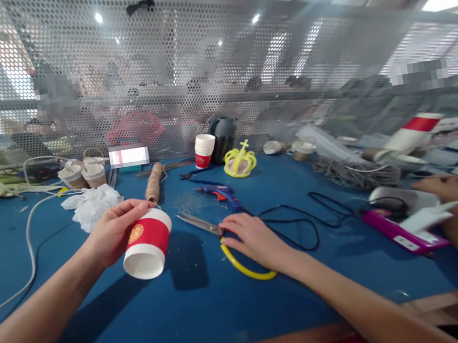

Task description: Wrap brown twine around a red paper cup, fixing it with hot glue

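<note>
The surface (251, 317) is showing a worn wooden edge nearest the wearer. The right hand (254, 240) is lying over the pivot and upper handle of the scissors (205, 224); whether its fingers are gripping or only resting, I cannot tell. The blades are pointing away and to the left. The left hand (111, 232) is clamping the far end of a paper cup (147, 244) between thumb and fingers. The cup is tilting above the surface, its open mouth facing the wearer.

At the right, a purple box (404, 234) is lying near another person's hand (442, 185). A white cable (31, 247) is curving along the left side.

Obstructions are crowding the ground beyond both hands. A glue gun (221, 194) is lying just past the right hand, and a black cord (290, 208) is looping to the right. A crumpled bag (94, 206) is sitting behind the left hand, with a twine spool (154, 184) just beyond its fingertips.

Farther back, pliers (199, 172), a yellow crown (240, 165), stacked cups (203, 148) and a dark jug (226, 136) are standing or lying close together. Grey cord (337, 174) is heaping to the right. A mesh panel (203, 55) is closing off the back.
</note>
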`<action>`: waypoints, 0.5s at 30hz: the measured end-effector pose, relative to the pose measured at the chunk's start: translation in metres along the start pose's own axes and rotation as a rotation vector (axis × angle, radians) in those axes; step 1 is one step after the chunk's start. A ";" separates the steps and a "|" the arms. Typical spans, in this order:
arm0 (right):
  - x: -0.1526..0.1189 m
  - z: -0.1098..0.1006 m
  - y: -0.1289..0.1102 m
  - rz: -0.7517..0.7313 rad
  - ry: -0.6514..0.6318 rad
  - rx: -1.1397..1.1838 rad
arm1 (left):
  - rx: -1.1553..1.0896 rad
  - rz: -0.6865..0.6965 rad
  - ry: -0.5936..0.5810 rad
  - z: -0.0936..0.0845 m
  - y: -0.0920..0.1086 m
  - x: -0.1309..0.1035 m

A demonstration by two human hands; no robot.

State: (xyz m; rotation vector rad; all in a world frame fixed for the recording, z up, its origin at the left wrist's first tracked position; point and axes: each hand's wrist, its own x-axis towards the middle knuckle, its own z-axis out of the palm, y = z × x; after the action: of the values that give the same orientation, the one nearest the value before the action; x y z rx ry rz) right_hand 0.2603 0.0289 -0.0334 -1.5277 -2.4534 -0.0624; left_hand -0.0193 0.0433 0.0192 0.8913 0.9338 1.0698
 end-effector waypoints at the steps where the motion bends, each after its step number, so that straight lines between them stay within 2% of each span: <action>1: 0.000 -0.002 0.012 0.007 0.016 -0.003 | -0.002 -0.002 -0.008 0.000 -0.002 0.000; 3: 0.001 -0.009 0.028 0.021 0.030 0.003 | -0.011 -0.009 -0.031 0.001 -0.006 0.001; 5: 0.006 -0.020 0.028 0.024 0.041 0.015 | -0.021 -0.018 -0.061 0.002 -0.011 0.002; 7: 0.017 -0.031 0.011 0.004 0.044 0.088 | -0.028 -0.037 -0.102 0.005 -0.017 0.003; 10: 0.042 -0.041 -0.032 -0.067 0.000 0.508 | -0.048 -0.055 -0.172 0.010 -0.023 0.001; 13: 0.065 -0.037 -0.065 -0.178 -0.154 0.754 | -0.066 -0.054 -0.205 0.012 -0.025 -0.004; 15: 0.074 -0.031 -0.073 -0.191 -0.267 0.834 | -0.067 -0.051 -0.196 0.011 -0.024 -0.006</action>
State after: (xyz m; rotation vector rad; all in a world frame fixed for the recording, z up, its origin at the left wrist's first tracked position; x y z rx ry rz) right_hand 0.1700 0.0563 0.0204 -0.9632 -2.3095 1.0448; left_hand -0.0028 0.0307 0.0014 0.8946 0.7497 0.9460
